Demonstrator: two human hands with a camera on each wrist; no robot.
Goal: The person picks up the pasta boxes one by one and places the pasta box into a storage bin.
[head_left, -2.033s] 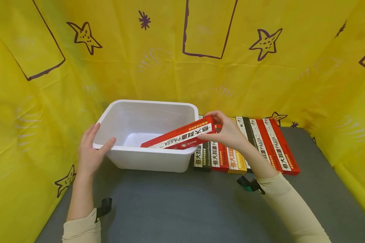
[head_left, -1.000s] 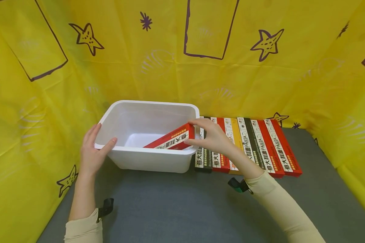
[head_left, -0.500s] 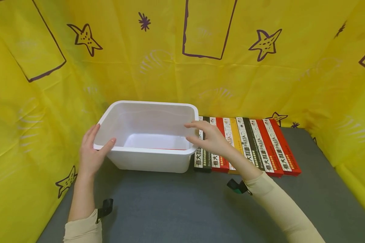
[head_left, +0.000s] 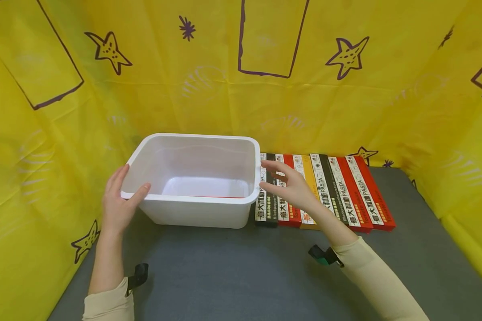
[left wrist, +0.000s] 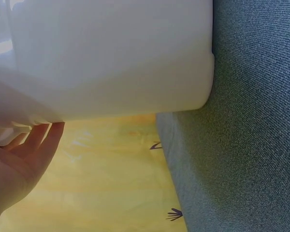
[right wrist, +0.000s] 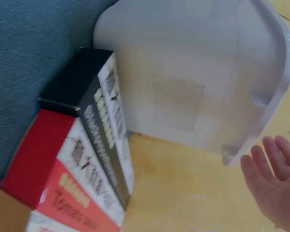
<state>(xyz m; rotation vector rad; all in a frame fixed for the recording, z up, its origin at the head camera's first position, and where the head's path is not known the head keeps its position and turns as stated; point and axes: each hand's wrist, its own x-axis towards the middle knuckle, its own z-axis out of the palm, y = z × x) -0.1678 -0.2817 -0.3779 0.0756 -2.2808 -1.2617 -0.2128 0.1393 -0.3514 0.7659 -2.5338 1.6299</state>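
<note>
On the grey table (head_left: 225, 276), just right of the white bin (head_left: 194, 213), pasta boxes (head_left: 327, 187) lie flat in a row. Judged light, stiff, crushable; best held across the sides near one end. Labels read "意大利面", "PASTA", "Tomato sauce". Left hand (head_left: 119, 204) grips the bin's rim; right hand (head_left: 291, 187), fingers apart, holds nothing.

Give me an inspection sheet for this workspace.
Surface: dark grey woven-textured tabletop.
Job's things: upright, rectangular white plastic tub; thin red strip showing inside; six long cardboard pasta boxes, red, black or yellow with white panels, in a row to the tub's right.
Clutter: nothing seen.
Grips: left grip holds the tub's near-left corner; right grip holds nothing, beside its right rim.
Cables: nothing seen.
Surroundings: yellow fabric curtain with purple starfish outlines, behind and at both sides.
</note>
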